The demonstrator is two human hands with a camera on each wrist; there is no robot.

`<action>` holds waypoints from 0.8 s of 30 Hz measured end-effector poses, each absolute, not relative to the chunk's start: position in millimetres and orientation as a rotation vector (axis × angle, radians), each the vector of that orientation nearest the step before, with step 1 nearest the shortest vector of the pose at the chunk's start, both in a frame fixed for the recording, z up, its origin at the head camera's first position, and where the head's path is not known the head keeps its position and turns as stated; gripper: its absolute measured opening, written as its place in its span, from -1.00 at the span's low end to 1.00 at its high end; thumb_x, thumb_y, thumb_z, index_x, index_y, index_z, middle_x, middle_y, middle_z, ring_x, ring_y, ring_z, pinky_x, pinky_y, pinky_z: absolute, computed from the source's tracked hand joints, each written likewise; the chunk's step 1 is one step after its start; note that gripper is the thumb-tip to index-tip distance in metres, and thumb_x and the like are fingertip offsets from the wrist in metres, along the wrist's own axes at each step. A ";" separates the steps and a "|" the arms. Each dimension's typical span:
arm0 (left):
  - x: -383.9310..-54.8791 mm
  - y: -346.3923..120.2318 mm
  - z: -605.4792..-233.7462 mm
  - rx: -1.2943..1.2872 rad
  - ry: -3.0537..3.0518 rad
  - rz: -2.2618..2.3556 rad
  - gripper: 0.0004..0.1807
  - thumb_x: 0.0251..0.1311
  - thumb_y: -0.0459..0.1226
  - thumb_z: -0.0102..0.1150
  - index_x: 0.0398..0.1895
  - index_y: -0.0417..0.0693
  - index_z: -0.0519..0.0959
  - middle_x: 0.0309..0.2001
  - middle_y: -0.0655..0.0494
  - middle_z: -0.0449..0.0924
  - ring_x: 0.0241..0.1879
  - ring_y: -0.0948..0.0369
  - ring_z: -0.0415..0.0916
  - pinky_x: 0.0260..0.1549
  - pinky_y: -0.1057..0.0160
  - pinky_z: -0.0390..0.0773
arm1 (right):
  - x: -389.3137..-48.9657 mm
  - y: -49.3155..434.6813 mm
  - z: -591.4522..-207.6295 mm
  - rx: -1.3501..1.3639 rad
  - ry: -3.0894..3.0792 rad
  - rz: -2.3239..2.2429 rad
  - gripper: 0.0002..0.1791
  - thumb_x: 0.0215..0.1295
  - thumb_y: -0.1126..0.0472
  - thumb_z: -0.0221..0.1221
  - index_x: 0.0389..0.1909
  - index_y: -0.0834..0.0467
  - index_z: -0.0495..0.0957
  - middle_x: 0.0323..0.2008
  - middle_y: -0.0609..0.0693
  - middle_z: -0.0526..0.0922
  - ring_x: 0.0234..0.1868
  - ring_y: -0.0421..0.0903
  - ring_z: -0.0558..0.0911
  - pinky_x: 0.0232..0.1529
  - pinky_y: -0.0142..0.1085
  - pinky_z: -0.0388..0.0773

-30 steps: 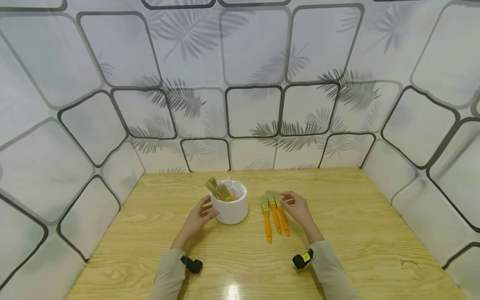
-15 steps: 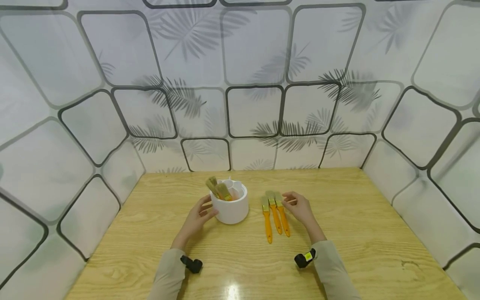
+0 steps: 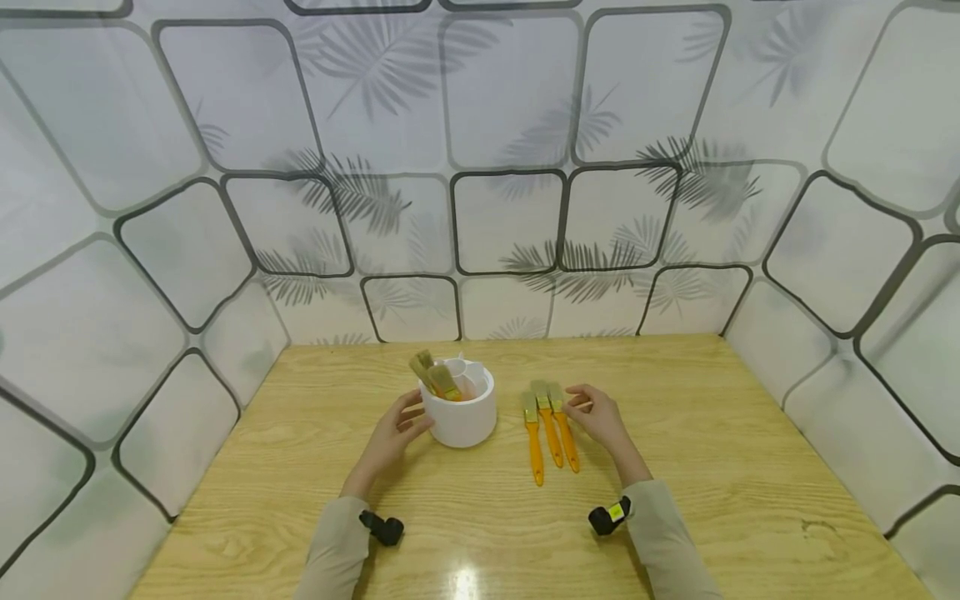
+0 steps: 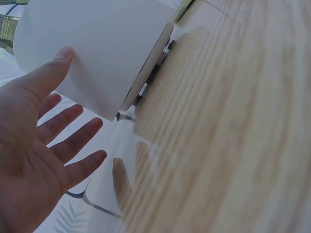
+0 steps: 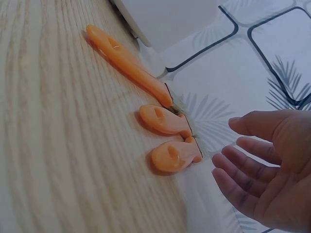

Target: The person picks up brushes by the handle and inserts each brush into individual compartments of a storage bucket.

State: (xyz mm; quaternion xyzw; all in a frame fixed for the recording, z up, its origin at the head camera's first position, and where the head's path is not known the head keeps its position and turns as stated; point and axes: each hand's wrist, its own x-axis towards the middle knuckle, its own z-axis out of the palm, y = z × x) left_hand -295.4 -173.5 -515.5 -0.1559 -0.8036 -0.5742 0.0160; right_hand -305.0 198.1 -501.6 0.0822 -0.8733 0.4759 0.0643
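A white round container (image 3: 461,427) stands on the table, with white dividers inside and a few paintbrushes (image 3: 446,381) leaning in it, bristles up. My left hand (image 3: 393,431) is at its left side, thumb on or close against the wall. In the left wrist view the other fingers (image 4: 80,138) are spread and nearly straight. Three paintbrushes with orange handles (image 3: 536,454) lie side by side to the right of the container, bristles away from me. Close to the bristles of the rightmost one is my right hand (image 3: 598,418), fingers loosely bent, holding nothing.
The wood-grain table (image 3: 480,517) reaches back to a patterned cloth wall (image 3: 502,225), with similar walls at left and right. Small black cameras (image 3: 384,528) are strapped at both wrists. A table gap separates the container from the loose brushes.
My right hand and wrist have shifted very slightly to the right since a second ago. The left hand, the container and the loose paintbrushes stay essentially where they were.
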 end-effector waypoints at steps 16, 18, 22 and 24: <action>-279.3 -168.2 -486.0 -0.496 -2.539 -1.784 -0.41 0.24 -0.30 0.12 0.30 -0.27 0.20 0.28 -0.30 0.21 0.20 -0.23 0.28 0.20 -0.13 0.32 | -305.4 197.4 -502.9 0.173 -2.762 1.486 -0.52 0.24 0.20 0.19 0.13 0.33 0.40 -0.20 0.23 0.57 -0.31 0.01 0.60 -0.43 -0.25 0.60; -278.2 -168.0 -484.1 -0.495 -2.549 -1.781 -0.41 0.25 -0.30 0.11 0.31 -0.27 0.20 0.28 -0.30 0.21 0.20 -0.23 0.28 0.20 -0.13 0.32 | -305.5 197.5 -503.9 0.155 -2.775 1.494 -0.51 0.24 0.19 0.20 0.13 0.33 0.40 -0.20 0.22 0.56 -0.34 -0.03 0.59 -0.45 -0.27 0.59; -278.0 -167.8 -483.9 -0.493 -2.551 -1.786 -0.41 0.25 -0.31 0.11 0.31 -0.26 0.20 0.28 -0.30 0.21 0.20 -0.24 0.28 0.19 -0.13 0.33 | -304.8 196.7 -504.7 0.132 -2.781 1.536 -0.50 0.22 0.20 0.21 0.14 0.34 0.38 -0.22 0.21 0.55 -0.38 -0.07 0.57 -0.43 -0.25 0.61; -278.1 -167.8 -484.7 -0.498 -2.546 -1.788 -0.41 0.25 -0.31 0.11 0.31 -0.27 0.20 0.28 -0.31 0.21 0.20 -0.24 0.28 0.19 -0.13 0.33 | -304.2 195.8 -505.3 0.136 -2.781 1.550 -0.49 0.22 0.23 0.21 0.15 0.35 0.37 -0.25 0.20 0.55 -0.40 -0.08 0.57 -0.42 -0.25 0.62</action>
